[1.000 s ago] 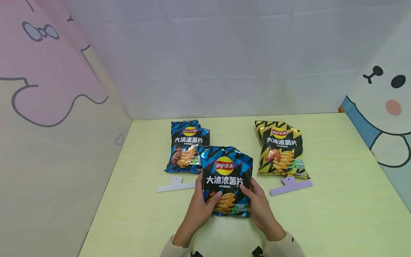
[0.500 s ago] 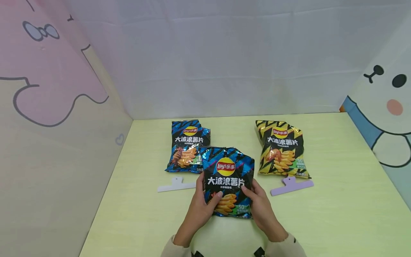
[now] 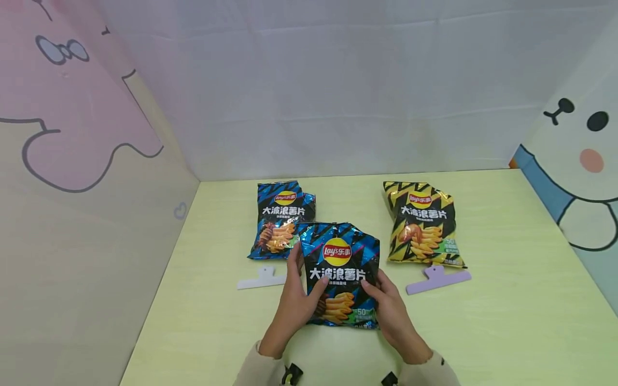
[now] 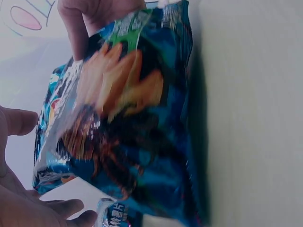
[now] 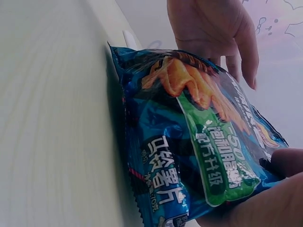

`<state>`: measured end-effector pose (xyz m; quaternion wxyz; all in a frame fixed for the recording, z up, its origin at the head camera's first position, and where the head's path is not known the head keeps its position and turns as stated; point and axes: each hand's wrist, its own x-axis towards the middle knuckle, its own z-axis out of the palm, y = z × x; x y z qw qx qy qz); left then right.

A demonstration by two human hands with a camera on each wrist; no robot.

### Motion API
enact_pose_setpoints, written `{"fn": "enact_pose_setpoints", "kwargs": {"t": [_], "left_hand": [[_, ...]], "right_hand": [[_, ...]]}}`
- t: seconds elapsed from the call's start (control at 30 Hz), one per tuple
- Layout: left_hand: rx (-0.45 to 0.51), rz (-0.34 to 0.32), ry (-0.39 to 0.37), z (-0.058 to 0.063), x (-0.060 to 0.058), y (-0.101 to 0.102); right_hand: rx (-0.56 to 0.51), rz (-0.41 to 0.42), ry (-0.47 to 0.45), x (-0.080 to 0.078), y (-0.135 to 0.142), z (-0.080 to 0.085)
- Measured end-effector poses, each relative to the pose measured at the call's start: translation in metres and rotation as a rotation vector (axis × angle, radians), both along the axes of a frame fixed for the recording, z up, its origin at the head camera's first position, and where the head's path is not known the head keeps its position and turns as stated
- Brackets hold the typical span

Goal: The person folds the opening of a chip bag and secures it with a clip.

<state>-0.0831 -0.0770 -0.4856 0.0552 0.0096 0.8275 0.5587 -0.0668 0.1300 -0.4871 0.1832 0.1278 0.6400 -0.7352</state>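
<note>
A blue and black bag of Lay's potato chips (image 3: 344, 254) is between the two hands at the near middle of the table, its printed front toward me. My right hand (image 3: 393, 316) grips its right side, thumb on the front and fingers behind. My left hand (image 3: 294, 305) is at the left side; in the left wrist view its thumb (image 4: 21, 122) stands off the bag's front and its fingers (image 4: 66, 213) spread loosely by the edge. From the right wrist view, the left hand (image 5: 213, 33) also shows its thumb lifted away from the bag.
Behind to the left lie blue chip bags (image 3: 280, 220), one partly over another. A yellow and black chip bag (image 3: 425, 225) lies at the back right. A white bag clip (image 3: 263, 279) and a purple bag clip (image 3: 438, 279) lie on the pale yellow table (image 3: 512, 321).
My left hand has slid up along the bag's left side, its thumb moving higher and loosening. The right hand keeps its grip, and the bag stays nearly in place.
</note>
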Motion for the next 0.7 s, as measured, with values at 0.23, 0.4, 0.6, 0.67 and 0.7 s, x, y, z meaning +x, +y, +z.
{"fn": "enact_pose_setpoints", "kwargs": {"t": [0.23,0.4,0.6,0.67,0.7], "left_hand": [[-0.099,-0.018,0.105,0.007,-0.025,-0.011],[-0.158,-0.044,0.230,0.021,-0.040,-0.020],[-0.189,-0.070,0.349,0.036,-0.052,-0.024],[-0.190,-0.089,0.368,0.041,-0.055,-0.023],[-0.195,-0.098,0.372,0.044,-0.056,-0.023]], "right_hand": [[-0.013,-0.008,-0.008,0.001,-0.001,0.000],[-0.015,-0.002,0.009,0.003,-0.001,0.000],[0.004,-0.001,0.017,0.003,0.001,0.000],[0.009,0.004,0.022,0.003,0.002,0.000],[0.009,0.004,0.023,0.003,0.002,0.000]]}}
